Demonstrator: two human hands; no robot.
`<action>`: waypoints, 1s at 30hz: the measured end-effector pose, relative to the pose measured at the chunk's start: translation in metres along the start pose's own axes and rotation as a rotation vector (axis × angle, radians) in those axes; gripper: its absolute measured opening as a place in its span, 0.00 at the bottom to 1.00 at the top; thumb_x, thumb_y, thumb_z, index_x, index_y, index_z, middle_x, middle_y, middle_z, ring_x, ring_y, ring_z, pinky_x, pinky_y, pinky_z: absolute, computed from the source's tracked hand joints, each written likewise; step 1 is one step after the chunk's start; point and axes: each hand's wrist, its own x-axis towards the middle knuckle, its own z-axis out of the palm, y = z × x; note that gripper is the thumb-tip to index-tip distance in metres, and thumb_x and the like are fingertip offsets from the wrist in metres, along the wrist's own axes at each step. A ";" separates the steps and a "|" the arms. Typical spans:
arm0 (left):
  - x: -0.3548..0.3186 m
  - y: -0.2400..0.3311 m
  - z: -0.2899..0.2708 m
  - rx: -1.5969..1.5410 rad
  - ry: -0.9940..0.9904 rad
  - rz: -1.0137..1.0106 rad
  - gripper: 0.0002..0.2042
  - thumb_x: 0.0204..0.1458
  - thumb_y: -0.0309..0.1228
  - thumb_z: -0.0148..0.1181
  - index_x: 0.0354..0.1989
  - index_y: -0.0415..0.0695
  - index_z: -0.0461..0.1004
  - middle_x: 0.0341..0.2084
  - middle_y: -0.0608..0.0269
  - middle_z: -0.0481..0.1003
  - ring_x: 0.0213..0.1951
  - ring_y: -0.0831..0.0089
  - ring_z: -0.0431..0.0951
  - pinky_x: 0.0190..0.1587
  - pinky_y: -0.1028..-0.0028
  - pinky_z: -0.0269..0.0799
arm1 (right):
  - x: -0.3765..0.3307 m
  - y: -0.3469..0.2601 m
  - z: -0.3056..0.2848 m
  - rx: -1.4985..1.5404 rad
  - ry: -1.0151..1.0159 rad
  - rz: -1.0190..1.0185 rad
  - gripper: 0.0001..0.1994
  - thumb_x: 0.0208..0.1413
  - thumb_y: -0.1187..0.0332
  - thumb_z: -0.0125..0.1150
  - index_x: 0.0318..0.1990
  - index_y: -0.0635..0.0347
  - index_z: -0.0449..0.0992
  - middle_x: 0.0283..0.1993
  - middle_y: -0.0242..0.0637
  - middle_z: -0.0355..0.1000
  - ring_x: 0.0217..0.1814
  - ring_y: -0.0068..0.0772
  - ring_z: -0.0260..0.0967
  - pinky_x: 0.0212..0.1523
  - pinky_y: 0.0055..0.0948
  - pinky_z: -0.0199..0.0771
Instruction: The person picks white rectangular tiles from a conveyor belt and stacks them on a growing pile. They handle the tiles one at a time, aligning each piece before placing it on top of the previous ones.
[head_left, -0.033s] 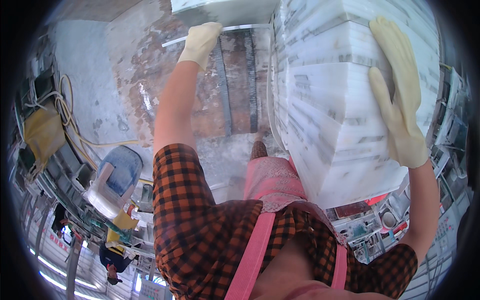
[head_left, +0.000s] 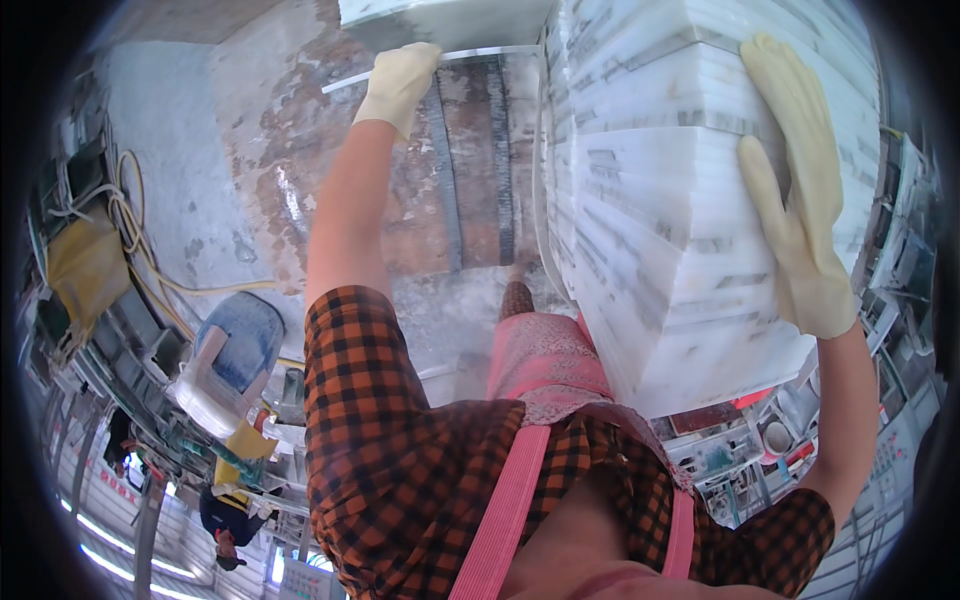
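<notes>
In a pale rubber glove, my left hand (head_left: 402, 82) is closed round a long thin white strip (head_left: 490, 51) at the top, in front of a pale block (head_left: 440, 25). The strip sticks out on both sides of the fist, and its right end reaches the edge of a tall stack of white, grey-veined stone pieces (head_left: 640, 190). On that stack lies my gloved right hand (head_left: 795, 190), fingers stretched out and thumb apart. Whatever is under its palm is hidden.
Two dark strips (head_left: 503, 160) run along the stained floor (head_left: 330, 200). To the left stand a blue-and-white plastic chair (head_left: 240, 345), a yellow hose (head_left: 150, 262) and a yellow cloth (head_left: 88, 265). Another person (head_left: 228, 525) is at the lower left. Cluttered trays (head_left: 730, 455) sit below the stack.
</notes>
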 end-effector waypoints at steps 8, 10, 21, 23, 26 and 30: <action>0.011 -0.011 -0.003 0.024 0.018 0.019 0.05 0.49 0.26 0.51 0.34 0.44 0.71 0.32 0.53 0.77 0.37 0.53 0.78 0.35 0.59 0.74 | 0.001 0.003 0.000 -0.026 -0.055 0.037 0.24 0.60 0.73 0.45 0.65 0.64 0.59 0.70 0.45 0.53 0.75 0.44 0.43 0.72 0.39 0.39; 0.017 -0.009 -0.013 0.078 0.038 0.001 0.06 0.49 0.27 0.52 0.35 0.43 0.70 0.32 0.54 0.77 0.37 0.54 0.78 0.36 0.59 0.74 | 0.003 0.004 0.000 -0.083 -0.067 0.008 0.24 0.60 0.73 0.45 0.65 0.64 0.59 0.70 0.45 0.53 0.75 0.44 0.43 0.72 0.39 0.39; -0.042 -0.084 0.030 -1.210 0.628 -1.055 0.31 0.50 0.17 0.49 0.66 0.44 0.57 0.62 0.54 0.63 0.55 0.66 0.70 0.50 0.71 0.69 | 0.002 0.009 0.001 -0.114 -0.078 0.018 0.25 0.59 0.73 0.48 0.64 0.66 0.60 0.68 0.49 0.55 0.72 0.49 0.48 0.71 0.40 0.42; -0.059 -0.113 0.075 -1.317 0.467 -1.064 0.35 0.48 0.15 0.49 0.68 0.45 0.53 0.66 0.54 0.57 0.59 0.67 0.66 0.53 0.71 0.66 | 0.003 0.011 0.002 -0.159 -0.106 0.030 0.25 0.60 0.71 0.47 0.65 0.66 0.58 0.69 0.49 0.53 0.73 0.49 0.47 0.71 0.40 0.42; -0.057 -0.135 0.145 -1.398 0.374 -1.012 0.35 0.45 0.13 0.49 0.67 0.43 0.54 0.64 0.52 0.59 0.58 0.68 0.68 0.54 0.72 0.64 | 0.004 0.013 0.001 -0.256 -0.174 0.047 0.26 0.63 0.64 0.43 0.66 0.67 0.55 0.70 0.51 0.50 0.73 0.50 0.45 0.71 0.42 0.42; -0.031 -0.139 0.199 -1.553 0.399 -0.779 0.27 0.43 0.13 0.48 0.58 0.37 0.65 0.52 0.54 0.72 0.50 0.70 0.73 0.51 0.74 0.65 | 0.002 0.015 -0.003 -0.321 -0.262 0.152 0.28 0.62 0.61 0.44 0.66 0.70 0.53 0.70 0.54 0.49 0.73 0.53 0.44 0.71 0.43 0.40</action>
